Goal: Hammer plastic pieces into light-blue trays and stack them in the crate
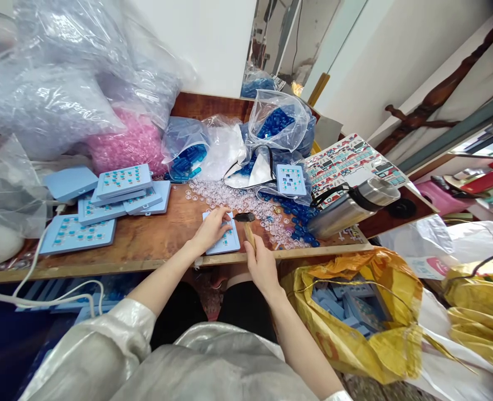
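Observation:
A light-blue plastic panel with small turquoise pieces lies at the table's front edge. My left hand holds it down, with bent fingers and thumb over its upper part; whether a small piece is under the fingertips is hidden. Wrapped round the wooden handle of a hammer, my right hand is closed just right of the panel. The dark hammer head hovers beside my left fingertips. Loose clear plastic rings and dark-blue pieces spread over the table behind and to the right.
Stacked light-blue panels sit at the left of the table. Bags of blue pieces and pink pieces line the back. A steel flask leans at the right. Below stands a yellow sack of blue parts.

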A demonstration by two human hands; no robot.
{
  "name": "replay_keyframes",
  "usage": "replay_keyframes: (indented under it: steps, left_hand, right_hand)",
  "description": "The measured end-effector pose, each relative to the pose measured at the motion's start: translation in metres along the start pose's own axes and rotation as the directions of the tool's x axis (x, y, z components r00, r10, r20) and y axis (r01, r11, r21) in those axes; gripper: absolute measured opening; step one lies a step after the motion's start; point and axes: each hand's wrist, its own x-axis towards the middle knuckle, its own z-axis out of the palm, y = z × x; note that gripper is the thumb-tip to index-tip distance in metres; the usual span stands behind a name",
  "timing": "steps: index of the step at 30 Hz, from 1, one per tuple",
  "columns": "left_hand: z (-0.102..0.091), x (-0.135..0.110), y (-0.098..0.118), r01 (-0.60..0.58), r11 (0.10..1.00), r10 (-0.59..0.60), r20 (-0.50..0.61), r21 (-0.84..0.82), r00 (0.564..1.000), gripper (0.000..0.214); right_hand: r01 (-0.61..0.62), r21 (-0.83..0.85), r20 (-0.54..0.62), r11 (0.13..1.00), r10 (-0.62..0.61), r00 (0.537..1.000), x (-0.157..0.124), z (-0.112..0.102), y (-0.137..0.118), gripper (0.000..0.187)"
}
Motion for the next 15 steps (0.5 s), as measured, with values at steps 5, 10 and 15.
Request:
replay_keyframes:
  steps: [5,10,15]
  left_hand:
    - [0.001,0.000,-0.002,0.027,0.998,-0.028,-0.011,-0.049,1.000,0.040]
    - [0.003,0.000,-0.006,0.035,0.998,-0.036,-0.019,-0.057,0.999,0.041]
    - [0.003,0.002,0.000,0.058,0.997,-0.059,-0.020,-0.056,0.998,0.033]
  right_hand:
    - [0.001,-0.141,0.064,0.990,0.008,0.998,0.006,-0.009,-0.008,0.029]
    - [-0.006,-0.168,0.060,0.986,0.017,0.998,0.009,-0.009,-0.010,0.030]
    - [-0.016,-0.033,0.037,0.999,0.017,0.999,0.011,-0.005,0.002,0.029]
